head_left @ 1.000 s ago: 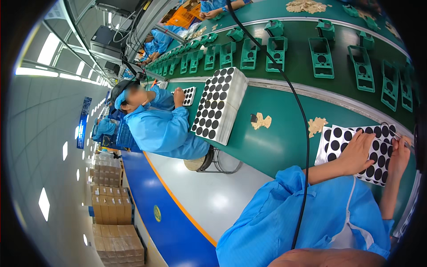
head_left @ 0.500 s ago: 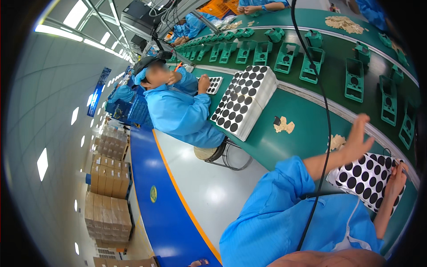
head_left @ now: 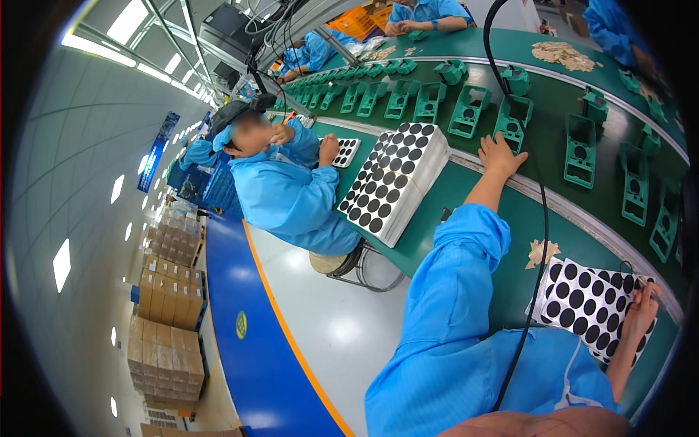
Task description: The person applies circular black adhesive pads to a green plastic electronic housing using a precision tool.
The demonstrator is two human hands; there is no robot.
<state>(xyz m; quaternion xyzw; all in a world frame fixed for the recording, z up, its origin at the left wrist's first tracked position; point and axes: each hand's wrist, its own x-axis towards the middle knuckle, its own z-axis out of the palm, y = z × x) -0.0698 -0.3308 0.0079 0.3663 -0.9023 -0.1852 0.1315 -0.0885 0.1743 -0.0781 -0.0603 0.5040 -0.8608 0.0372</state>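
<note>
My left hand (head_left: 501,155) reaches over the belt's rail, fingers spread and holding nothing. Its fingertips are at the near end of a green plastic housing (head_left: 512,120); whether they touch it I cannot tell. At the right, my right hand (head_left: 641,312) is closed around a thin pen-like tool (head_left: 653,287), too small to tell its kind. That hand rests at the edge of white sheets of round black stickers (head_left: 580,300), which lie overlapping on the green table in front of me.
A conveyor belt (head_left: 542,149) carries a row of green housings. A tall stack of sticker sheets (head_left: 397,178) stands left, beside a seated co-worker (head_left: 280,193) in blue. Beige scraps (head_left: 540,253) lie near my sheets. A black cable (head_left: 542,218) hangs across the view.
My left hand has moved away from above the sticker sheets, left and forward to a housing on the belt. My right hand stays at the sheets.
</note>
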